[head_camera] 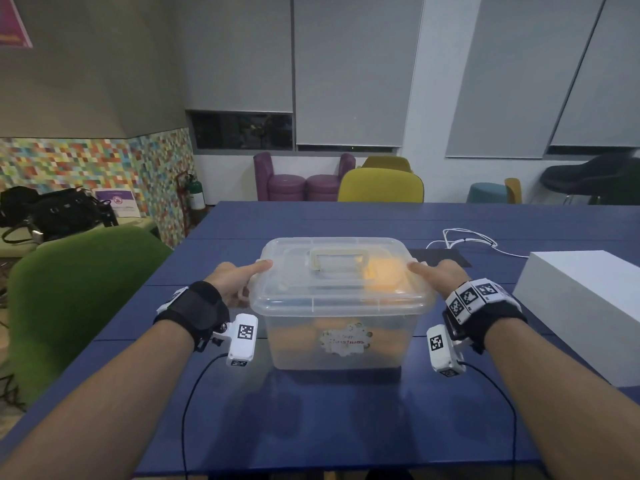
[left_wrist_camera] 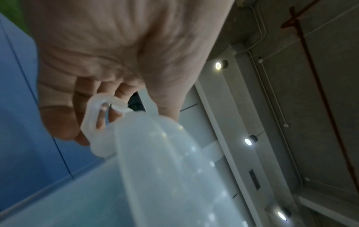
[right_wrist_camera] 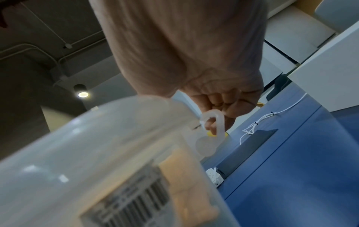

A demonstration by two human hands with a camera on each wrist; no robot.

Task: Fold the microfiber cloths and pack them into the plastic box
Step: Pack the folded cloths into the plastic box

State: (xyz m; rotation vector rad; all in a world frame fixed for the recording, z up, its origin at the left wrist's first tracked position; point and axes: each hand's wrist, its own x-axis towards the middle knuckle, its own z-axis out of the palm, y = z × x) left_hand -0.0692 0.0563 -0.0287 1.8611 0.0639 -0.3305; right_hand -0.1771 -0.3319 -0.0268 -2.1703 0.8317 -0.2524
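A clear plastic box stands on the blue table with its lid on. Orange microfiber cloths show through the lid and walls, and also as cloths behind the box's barcode label. My left hand is at the box's left end, thumb lying on the lid edge, fingers curled round the left latch. At the right end my right hand mirrors it, fingers curled on the right latch. Whether the latches are snapped down I cannot tell.
A white box sits on the table at the right. A white cable and a dark flat panel lie behind the plastic box. A green chair stands at the table's left, a yellow chair at the far side.
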